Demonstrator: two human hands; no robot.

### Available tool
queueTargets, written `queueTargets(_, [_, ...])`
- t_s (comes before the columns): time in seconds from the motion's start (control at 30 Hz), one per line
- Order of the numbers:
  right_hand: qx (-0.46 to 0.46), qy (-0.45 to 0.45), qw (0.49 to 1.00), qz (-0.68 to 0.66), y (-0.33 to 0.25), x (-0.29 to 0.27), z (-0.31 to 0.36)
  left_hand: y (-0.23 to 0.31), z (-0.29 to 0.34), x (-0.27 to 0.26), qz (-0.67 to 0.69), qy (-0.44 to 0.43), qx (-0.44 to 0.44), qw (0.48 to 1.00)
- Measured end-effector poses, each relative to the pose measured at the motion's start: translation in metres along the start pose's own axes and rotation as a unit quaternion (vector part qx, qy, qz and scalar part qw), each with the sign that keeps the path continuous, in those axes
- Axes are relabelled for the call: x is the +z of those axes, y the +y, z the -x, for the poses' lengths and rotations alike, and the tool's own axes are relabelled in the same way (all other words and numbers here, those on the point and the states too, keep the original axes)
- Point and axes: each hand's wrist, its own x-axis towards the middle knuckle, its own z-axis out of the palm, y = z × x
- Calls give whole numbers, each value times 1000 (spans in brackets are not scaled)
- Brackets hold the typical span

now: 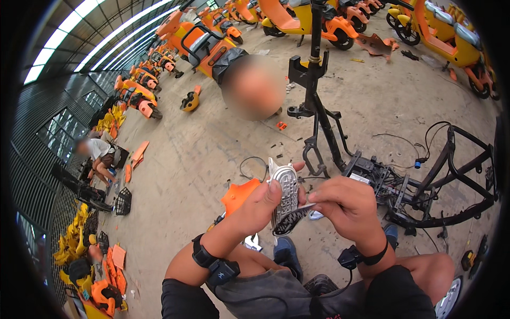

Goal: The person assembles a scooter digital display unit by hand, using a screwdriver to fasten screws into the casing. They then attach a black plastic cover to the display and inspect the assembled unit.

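The left hand [260,204] gripped a silver-grey ribbed footrest plate [284,191], held upright in front of the person's knees above the concrete floor [202,143], thumb pressed to its face. The right hand [345,204] was pinched shut on the plate's dark lower strip [292,218], pulling at its edge beside the left thumb. Just beyond the hands lay an orange plastic panel [239,194] and a stripped black scooter frame [393,181], with orange scooters [212,45] parked well behind.
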Motion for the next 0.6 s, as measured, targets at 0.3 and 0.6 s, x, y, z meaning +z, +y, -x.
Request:
queueTargets(0.3, [170,-39,984,-37,-13,-6,-1,-4,3,1,3,-65,-33,997])
queueTargets(0.6, [231,-39,972,-31,-9,-4,2,-6,6,3,-44,-121,-20,992])
